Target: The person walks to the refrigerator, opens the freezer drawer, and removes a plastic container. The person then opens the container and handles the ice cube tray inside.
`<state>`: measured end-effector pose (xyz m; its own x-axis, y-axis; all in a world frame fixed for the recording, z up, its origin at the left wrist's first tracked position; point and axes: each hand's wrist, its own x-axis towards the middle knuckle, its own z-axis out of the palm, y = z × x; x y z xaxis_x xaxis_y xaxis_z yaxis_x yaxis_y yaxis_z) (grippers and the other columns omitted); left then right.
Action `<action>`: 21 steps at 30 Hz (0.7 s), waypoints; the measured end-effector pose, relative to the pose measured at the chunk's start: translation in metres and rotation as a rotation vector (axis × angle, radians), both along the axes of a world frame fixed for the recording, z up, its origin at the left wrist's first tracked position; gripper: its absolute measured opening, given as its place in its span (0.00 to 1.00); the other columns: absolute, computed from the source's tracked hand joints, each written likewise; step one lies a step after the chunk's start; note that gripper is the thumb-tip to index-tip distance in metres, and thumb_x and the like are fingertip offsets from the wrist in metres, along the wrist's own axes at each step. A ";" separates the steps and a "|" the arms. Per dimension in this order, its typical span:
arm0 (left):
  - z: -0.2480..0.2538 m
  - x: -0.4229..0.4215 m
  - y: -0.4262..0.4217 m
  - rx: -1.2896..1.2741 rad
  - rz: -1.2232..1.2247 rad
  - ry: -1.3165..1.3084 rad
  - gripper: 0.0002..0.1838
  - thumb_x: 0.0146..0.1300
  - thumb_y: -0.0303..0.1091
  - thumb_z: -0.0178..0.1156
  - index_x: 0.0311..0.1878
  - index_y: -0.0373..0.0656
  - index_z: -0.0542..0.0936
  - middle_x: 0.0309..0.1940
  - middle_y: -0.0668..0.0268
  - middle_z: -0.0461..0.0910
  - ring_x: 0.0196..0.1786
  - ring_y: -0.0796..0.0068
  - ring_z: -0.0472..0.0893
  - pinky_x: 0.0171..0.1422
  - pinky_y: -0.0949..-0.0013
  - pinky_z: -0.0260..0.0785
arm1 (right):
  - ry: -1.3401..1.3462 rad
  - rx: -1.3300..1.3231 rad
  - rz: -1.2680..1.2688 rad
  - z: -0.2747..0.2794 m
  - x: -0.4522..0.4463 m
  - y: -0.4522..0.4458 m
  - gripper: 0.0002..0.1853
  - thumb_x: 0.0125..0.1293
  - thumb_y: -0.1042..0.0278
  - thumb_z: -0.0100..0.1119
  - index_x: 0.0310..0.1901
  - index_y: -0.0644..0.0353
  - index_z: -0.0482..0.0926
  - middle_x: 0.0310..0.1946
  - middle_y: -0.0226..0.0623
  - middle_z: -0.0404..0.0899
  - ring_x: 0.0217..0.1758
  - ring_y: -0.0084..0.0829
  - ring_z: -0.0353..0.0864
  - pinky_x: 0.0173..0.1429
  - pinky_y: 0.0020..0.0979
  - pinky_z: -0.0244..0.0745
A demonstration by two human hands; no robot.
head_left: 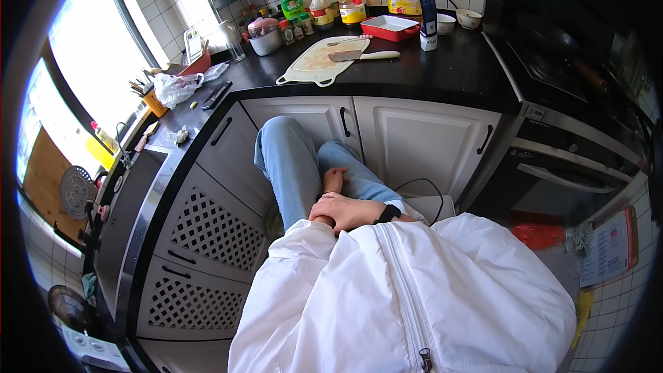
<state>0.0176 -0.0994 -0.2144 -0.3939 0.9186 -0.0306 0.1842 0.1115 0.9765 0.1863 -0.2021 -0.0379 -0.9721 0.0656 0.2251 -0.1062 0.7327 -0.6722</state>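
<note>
We log a pause: the 2 hands are together at the middle of the frame, resting against the jeans, and no work on the counter is in hand. The right hand, with a black watch behind it, is wrapped around the left wrist; the left hand lies between the legs, partly hidden, so we cannot tell how far its fingers are curled. We see no tool in either. The nearest tool is the knife, at the upper centre, its blade over the cutting board and its pale handle running past the board's right edge. Its long axis is nearly level across the frame, blade to the left, handle to the right. The board's long axis slants from upper right to lower left. In our judgement, any use of the knife would call for the right hand to unwrap and reach up the frame to that handle.
</note>
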 end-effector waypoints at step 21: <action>0.005 0.002 -0.003 -0.007 0.009 0.003 0.15 0.61 0.30 0.46 0.41 0.37 0.82 0.21 0.60 0.80 0.26 0.72 0.78 0.35 0.70 0.70 | 0.019 -0.004 0.025 -0.012 -0.008 0.005 0.30 0.37 0.66 0.68 0.48 0.59 0.77 0.49 0.37 0.76 0.59 0.41 0.66 0.69 0.39 0.52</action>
<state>0.0200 -0.1024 -0.2095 -0.4019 0.9150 -0.0361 0.1860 0.1201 0.9752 0.1784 -0.1967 -0.0499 -0.9690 0.0427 0.2433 -0.1369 0.7271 -0.6727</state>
